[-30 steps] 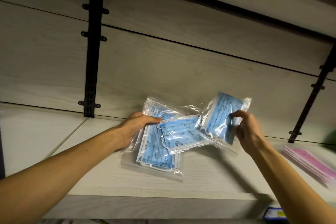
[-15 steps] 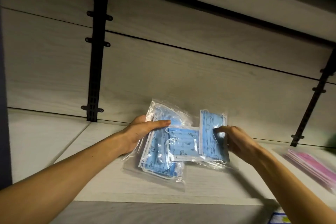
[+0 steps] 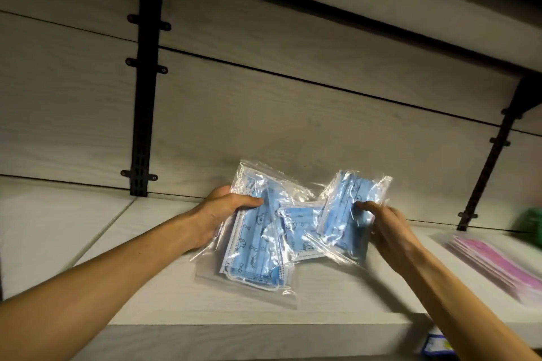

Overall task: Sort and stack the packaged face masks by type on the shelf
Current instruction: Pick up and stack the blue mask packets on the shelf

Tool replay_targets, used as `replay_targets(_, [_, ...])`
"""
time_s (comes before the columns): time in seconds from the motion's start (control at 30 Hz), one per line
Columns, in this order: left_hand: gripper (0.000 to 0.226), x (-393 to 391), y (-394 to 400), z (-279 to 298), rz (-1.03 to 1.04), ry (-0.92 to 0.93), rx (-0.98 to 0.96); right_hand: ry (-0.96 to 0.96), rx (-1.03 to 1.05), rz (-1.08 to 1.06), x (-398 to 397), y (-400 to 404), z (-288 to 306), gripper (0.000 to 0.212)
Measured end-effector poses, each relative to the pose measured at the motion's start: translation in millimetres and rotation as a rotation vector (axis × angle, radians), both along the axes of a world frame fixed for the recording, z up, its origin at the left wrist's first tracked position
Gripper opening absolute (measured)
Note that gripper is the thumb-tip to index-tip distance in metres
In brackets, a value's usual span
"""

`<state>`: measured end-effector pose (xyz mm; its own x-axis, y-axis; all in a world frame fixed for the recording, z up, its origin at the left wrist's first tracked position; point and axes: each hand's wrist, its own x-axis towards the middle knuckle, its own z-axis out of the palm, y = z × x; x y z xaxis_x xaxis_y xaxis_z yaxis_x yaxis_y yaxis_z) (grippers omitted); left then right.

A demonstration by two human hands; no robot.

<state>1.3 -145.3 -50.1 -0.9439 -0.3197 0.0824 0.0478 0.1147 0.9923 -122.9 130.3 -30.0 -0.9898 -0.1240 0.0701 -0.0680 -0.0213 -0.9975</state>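
Change: half a second back the right-hand pack lay flat against the middle pack; now it is lifted and tilted, its top edge toward the far wall. The left hand has kept its hold.
Shelf [image 3: 337, 299]: pale wood-grain board carrying everything; bare board to the left and in front of the packs, likely where the sorted stack will sit.
Brackets: black upright [image 3: 143, 91] on the far wall at left, a second [image 3: 489, 167] at right.
Pink stack [image 3: 498, 264]: pink masks lying flat at the far right of the shelf, well apart from the blue ones, so types appear already separated.
Large blue pack [image 3: 252, 246]: clear bag of printed blue masks, near end resting on the shelf, far end raised by the left hand, probably serving as the stack's base.
Right blue pack [image 3: 349, 208]: same print, held off the shelf, overlapping the middle pack.
Middle blue pack [image 3: 299, 228]: smallest in view, lying between the other two, partly covered by both.
Left hand [image 3: 220, 214]: fingers curled round the large pack's left edge, thumb on top, steadying it.
Right hand [image 3: 387, 226]: fingers pinching the right pack at its right edge, judged to be squaring it before laying it on.
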Motion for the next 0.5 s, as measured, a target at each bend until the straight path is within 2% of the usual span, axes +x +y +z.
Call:
replay_targets(0.07, [0.027,0.2,0.9,-1.4,0.013,-0.012,-0.019,-0.089,-0.110,-0.002,6.1,-2.7,-3.8,0.012])
replay_targets(0.2, [0.029,1.0,-0.4,-4.4,0.016,-0.084,-0.066,-0.053,-0.205,-0.222,15.7,-6.5,-6.3,0.023])
replay_targets(0.33, [0.030,-0.6,-2.4,-4.9,0.017,-0.166,-0.107,-0.115,-0.272,-0.160,27.1,-13.2,-6.4,0.008])
replay_targets(0.4, [0.032,-0.1,-1.1,-3.5,0.023,-0.176,-0.116,-0.098,-0.237,-0.100,33.7,-17.5,-11.0,0.007])
replay_targets(0.47, [0.035,0.4,-0.2,-2.4,0.033,-0.177,-0.111,0.029,-0.067,-0.036,43.3,-19.0,-19.2,0.003])
replay_targets(0.5, [0.036,0.8,-0.7,-2.2,0.034,-0.181,-0.109,0.105,0.038,-0.025,47.3,-17.8,-25.5,0.008])
